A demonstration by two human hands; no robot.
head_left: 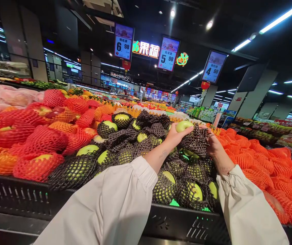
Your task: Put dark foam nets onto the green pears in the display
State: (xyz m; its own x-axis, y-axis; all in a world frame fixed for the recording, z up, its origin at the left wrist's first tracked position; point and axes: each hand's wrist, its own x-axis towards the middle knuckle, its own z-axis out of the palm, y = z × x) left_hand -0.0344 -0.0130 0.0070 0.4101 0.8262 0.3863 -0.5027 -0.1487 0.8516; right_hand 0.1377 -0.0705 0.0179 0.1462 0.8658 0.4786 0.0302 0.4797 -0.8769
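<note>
A bare green apple sits in the grip of my left hand, thumb along its near side. Just to its right, my right hand has its fingers closed on a black foam net sleeve, which hangs against the apple's right side. Whether the sleeve still covers part of the apple, I cannot tell. Both hands are above a heap of green apples in similar black nets. My right fingertips are partly hidden behind the net.
Apples in red and orange nets fill the left side. Fruit in orange-red nets is piled at the right. A black slotted crate wall runs along the front. Price signs hang overhead.
</note>
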